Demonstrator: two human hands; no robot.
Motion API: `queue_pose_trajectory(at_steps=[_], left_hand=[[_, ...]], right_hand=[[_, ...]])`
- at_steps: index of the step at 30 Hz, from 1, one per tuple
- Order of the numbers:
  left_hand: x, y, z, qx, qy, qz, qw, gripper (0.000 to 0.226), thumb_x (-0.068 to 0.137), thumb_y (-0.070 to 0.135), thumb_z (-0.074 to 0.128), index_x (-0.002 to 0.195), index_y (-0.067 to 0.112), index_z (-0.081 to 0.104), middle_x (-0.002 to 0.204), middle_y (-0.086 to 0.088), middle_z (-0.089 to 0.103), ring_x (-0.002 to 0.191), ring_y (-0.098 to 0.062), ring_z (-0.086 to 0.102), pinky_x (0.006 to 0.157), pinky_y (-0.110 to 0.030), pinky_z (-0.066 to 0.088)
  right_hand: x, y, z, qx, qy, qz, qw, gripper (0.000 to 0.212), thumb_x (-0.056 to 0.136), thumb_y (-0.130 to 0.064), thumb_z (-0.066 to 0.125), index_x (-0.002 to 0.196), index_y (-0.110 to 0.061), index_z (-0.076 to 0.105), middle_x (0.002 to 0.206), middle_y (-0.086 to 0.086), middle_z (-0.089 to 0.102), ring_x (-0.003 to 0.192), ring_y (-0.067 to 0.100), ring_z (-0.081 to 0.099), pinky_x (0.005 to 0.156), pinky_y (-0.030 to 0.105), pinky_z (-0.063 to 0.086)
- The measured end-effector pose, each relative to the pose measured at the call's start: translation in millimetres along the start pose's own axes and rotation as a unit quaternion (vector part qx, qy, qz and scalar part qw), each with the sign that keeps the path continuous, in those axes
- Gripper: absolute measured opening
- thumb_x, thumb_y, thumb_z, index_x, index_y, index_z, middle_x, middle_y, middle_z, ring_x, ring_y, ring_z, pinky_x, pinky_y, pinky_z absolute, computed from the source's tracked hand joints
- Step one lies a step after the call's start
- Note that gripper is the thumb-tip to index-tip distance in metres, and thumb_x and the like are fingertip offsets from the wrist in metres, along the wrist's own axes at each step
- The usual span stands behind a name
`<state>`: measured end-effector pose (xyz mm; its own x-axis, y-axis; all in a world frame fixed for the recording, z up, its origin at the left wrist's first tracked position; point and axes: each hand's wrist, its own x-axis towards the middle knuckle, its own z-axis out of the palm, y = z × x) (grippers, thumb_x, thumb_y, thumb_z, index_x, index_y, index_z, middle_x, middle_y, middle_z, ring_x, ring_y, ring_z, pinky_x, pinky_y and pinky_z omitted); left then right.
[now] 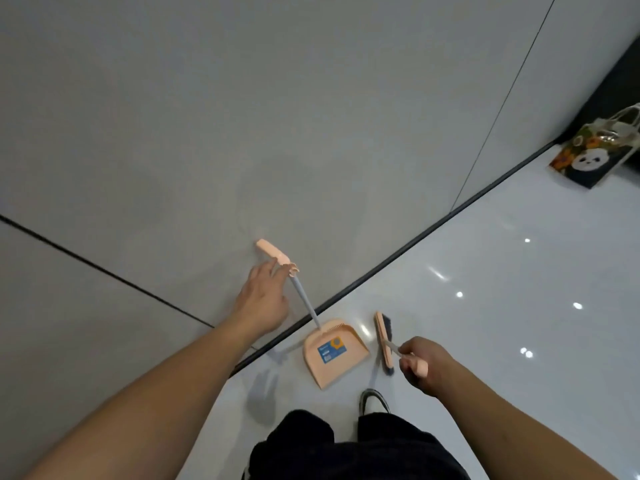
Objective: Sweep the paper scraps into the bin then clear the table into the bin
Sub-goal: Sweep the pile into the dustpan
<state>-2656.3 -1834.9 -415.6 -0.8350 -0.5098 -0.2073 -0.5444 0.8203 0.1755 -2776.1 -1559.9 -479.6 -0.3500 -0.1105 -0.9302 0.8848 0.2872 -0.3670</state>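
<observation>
Dustpan (334, 351) fetch underway — right hand (420, 363) gripping brush (383, 341), left hand (263, 299) open-fingered beside handle (277, 255) — needs closing round it.

Peach dustpan (334, 351) on glossy white floor (502, 306), long handle leaning against grey wall. Left hand (261, 299) open beside handle top; right hand (420, 363) gripping brush (383, 341) just right of dustpan. Panda bag (595, 154) far right.
</observation>
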Motion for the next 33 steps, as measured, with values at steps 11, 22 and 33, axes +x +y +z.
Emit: queue_pose_trajectory(at_steps=[11,22,33], left_hand=[[146.5,-63.0,14.5,0.260,-0.139,0.240,0.925,0.029,0.087,0.029,0.050,0.115,0.027,0.057,0.118,0.000,0.059,0.113,-0.024,0.053,0.095,-0.035,0.040],[164.9,89.6,16.6,0.129,-0.122,0.488,0.855,0.040,0.084,0.059,0.053,0.091,0.021,0.062,0.100,-0.006,0.067,0.095,-0.029,0.061,0.067,-0.031,0.036],[4.8,293.0,52.2,0.155,-0.149,0.632,0.745,0.039,0.089,0.056,0.047,0.097,0.018,0.054,0.099,-0.004,0.060,0.086,-0.026,0.054,0.067,-0.032,0.038]], right_hand=[[12.8,-14.7,45.2,0.135,0.085,0.056,0.986,0.004,0.091,-0.001,0.057,0.093,0.003,0.057,0.067,0.014,0.054,0.046,0.017,0.048,0.032,0.017,0.040],[-39.8,66.6,66.3,0.374,0.198,0.016,0.906,0.013,0.087,-0.001,0.065,0.097,0.005,0.060,0.057,0.014,0.055,0.029,0.015,0.047,0.033,0.018,0.038],[-115.5,207.6,-32.9,0.576,0.306,-0.046,0.757,0.023,0.086,0.000,0.065,0.107,0.008,0.060,0.066,0.016,0.056,0.033,0.017,0.048,0.035,0.019,0.038]])
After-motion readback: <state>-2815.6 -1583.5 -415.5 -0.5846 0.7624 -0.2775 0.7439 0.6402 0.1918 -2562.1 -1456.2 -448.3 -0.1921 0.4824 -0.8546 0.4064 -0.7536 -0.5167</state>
